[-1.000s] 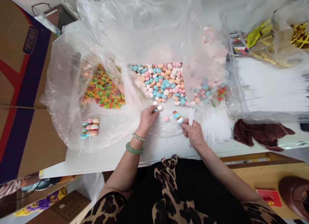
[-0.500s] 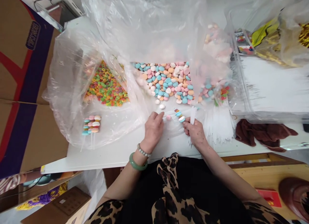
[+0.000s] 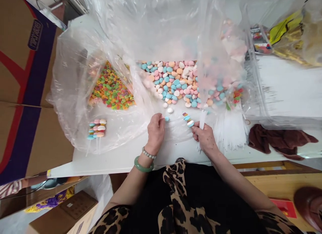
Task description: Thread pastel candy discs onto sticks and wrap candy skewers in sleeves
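While my right hand [image 3: 205, 138] pinches the near end of the candy skewer [image 3: 188, 120] between thumb and fingers, its strung pieces point away from me, between my two hands; white sticks [image 3: 202, 119] rise from the same hand. My left hand [image 3: 156, 131] has its fingertips drawn nearly together, and I cannot tell whether anything sits between them. The skewer should be light, its pieces soft enough to dent, so I'd hold it by the stick below them. The blue candy [image 3: 166, 119], just beside my left fingertips, looks smooth and probably squashy; a gentle pinch across its rim should do. Beyond it lie two white candies [image 3: 170, 110], then the candy heap [image 3: 173, 81]. Compared with half a second ago, the pink candy is out of sight, the blue one shows there, and my right-hand grip looks unchanged.
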### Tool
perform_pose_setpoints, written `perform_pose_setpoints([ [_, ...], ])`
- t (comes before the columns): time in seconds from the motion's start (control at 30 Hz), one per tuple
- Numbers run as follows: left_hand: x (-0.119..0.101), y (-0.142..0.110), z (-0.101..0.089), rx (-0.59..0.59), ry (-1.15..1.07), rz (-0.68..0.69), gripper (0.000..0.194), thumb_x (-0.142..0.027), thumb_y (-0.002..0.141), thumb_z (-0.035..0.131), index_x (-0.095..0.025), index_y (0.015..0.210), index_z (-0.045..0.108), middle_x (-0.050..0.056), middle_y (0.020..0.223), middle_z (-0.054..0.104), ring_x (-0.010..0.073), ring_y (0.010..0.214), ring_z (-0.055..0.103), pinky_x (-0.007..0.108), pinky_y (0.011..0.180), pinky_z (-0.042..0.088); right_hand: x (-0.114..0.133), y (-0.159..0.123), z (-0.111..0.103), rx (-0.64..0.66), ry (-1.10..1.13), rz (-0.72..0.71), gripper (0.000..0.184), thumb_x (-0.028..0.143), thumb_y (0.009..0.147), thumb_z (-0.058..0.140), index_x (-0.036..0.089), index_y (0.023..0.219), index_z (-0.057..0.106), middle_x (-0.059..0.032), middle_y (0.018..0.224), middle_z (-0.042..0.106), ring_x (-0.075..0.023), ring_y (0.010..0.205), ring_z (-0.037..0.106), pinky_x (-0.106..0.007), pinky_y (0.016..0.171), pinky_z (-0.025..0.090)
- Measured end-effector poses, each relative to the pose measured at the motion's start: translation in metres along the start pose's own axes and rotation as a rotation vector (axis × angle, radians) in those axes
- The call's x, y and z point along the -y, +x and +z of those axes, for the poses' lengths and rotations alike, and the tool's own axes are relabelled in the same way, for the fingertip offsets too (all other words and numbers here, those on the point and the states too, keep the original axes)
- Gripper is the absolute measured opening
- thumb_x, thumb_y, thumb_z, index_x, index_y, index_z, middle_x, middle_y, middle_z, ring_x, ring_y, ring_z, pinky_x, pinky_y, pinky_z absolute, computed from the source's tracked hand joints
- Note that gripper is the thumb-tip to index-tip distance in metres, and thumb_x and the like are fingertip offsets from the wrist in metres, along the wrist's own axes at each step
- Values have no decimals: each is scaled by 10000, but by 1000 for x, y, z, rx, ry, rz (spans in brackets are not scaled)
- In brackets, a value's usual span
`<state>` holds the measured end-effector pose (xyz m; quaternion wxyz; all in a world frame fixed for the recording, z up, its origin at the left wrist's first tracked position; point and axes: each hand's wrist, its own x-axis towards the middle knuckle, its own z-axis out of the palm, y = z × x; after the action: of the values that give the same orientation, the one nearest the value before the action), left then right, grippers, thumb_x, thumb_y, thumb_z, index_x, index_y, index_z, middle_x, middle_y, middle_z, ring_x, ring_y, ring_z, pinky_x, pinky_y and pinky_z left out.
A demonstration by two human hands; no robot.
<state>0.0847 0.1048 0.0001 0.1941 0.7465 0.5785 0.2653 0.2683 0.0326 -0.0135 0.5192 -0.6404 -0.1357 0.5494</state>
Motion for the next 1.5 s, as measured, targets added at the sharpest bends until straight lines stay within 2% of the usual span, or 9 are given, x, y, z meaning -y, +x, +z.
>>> perform_pose_setpoints([
  [0.13,6,1,10,146,123,190,207,-181,946,402,-170,1039,587,91,995,622,190,896,566,322,813,463,1,0,1,-13,-2,1,204,308,616,684,180,712,558,72,501,477,-66,351,374,-211,339,196],
  [0.27,7,1,14,225,230,234,237,-147,938,378,-165,1030,595,113,1039,619,204,898,548,340,814,457,1,0,1,-1,5,-1,198,304,621,678,183,711,550,72,504,484,-66,351,378,-208,342,200],
  [0.47,14,14,14,352,128,311,253,-231,936,437,-216,1072,649,60,945,603,175,868,541,290,773,446,0,1,1,18,-42,-7,183,307,628,656,190,724,553,72,507,483,-75,357,375,-215,348,209],
  [0.67,9,17,16,211,-174,7,254,-215,840,569,-222,1056,703,18,801,542,137,747,513,267,696,426,9,-18,3,128,-348,-146,153,355,737,591,203,720,581,64,502,449,-111,427,407,-248,446,327],
  [0.73,5,18,9,163,-470,-222,287,-255,811,619,-200,1083,692,0,741,537,117,662,499,257,632,424,12,-25,4,131,-519,-277,152,341,773,562,207,708,590,40,544,484,-135,502,455,-260,512,359],
  [0.83,0,19,-5,213,-999,-569,404,-324,751,705,-181,1125,647,-28,674,533,85,547,482,221,512,388,14,-31,6,161,-703,-507,157,313,808,537,211,697,580,-1,665,554,-169,642,522,-276,614,388],
  [0.93,-4,15,-16,295,-1346,-724,401,-339,700,764,-161,1041,649,-28,660,545,71,543,512,187,489,389,13,-35,9,238,-780,-631,158,289,848,509,214,727,580,-13,714,569,-178,699,545,-280,676,405],
  [1.1,-8,6,-17,289,-1478,-764,333,-334,712,761,-129,958,670,-11,656,568,56,543,518,167,496,408,10,-41,14,236,-802,-649,180,306,876,498,219,753,597,-15,707,583,-184,691,558,-283,670,412],
  [1.5,-14,-10,-9,249,-1368,-657,394,-421,763,714,-122,1012,647,-8,610,579,79,533,500,205,514,388,7,-44,14,212,-860,-656,207,315,893,474,224,748,589,-24,727,600,-195,712,567,-291,680,413],
])
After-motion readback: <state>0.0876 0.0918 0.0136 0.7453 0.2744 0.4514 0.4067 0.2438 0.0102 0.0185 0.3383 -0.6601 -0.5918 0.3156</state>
